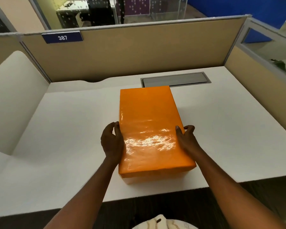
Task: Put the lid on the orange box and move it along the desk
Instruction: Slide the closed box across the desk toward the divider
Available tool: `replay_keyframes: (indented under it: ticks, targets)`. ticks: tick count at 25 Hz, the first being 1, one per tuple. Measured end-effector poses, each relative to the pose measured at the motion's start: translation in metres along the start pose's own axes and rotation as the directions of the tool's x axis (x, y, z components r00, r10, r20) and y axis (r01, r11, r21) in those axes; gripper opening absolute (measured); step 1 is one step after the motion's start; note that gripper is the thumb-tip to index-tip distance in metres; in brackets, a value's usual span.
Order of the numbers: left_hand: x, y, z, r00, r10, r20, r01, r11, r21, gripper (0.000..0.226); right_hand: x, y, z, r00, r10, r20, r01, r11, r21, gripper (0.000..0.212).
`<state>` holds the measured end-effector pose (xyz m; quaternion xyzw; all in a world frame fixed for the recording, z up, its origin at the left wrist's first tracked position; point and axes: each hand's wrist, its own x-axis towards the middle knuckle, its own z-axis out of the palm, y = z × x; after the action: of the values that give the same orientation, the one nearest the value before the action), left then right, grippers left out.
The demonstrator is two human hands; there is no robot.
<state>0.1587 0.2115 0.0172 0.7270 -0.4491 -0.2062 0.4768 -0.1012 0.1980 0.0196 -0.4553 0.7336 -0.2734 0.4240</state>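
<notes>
Head view, looking down: your forearms reach in from the near edge of the desk, one on each side of the orange box. The lid already sits on it, its glossy orange top covering the whole box, with only a pale strip of the body showing under its near edge. Your left hand presses its palm and thumb flat against the lid's left long side, fingers curled loosely behind and gripping nothing else. Your right hand mirrors it on the right side, thumb on the top edge. You are squeezing the box between two palms rather than clasping it, which suits a wide, slippery wrapping and should let you slide or lift it squarely. Both hands sit toward the near half, so the far end may swing if you push unevenly.

The box stands near the middle of the desk, long axis running away from you. Just beyond its far end lies the grey cable tray, and behind that the beige partition carrying a blue number plate at far left.
</notes>
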Motion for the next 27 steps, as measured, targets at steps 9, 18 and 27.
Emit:
replay_keyframes:
  ticks: [9, 18, 27]
  targets:
    - [-0.063, -0.014, -0.042, 0.835, -0.402, 0.376, 0.512, 0.818, -0.262, 0.029, -0.019, 0.050, -0.041, 0.947, -0.104, 0.302, -0.072, 0.852, 0.519, 0.052]
    - [-0.099, -0.034, -0.032, 0.676, -0.538, 0.504, 0.730, 0.581, -0.360, 0.060, -0.044, 0.075, -0.012, 0.930, -0.242, 0.276, -0.004, 0.745, 0.667, 0.042]
    - [-0.035, -0.050, -0.058, 0.817, -0.401, 0.414, 0.572, 0.652, -0.498, 0.051, -0.018, 0.024, 0.036, 0.920, -0.299, 0.255, 0.064, 0.754, 0.654, 0.047]
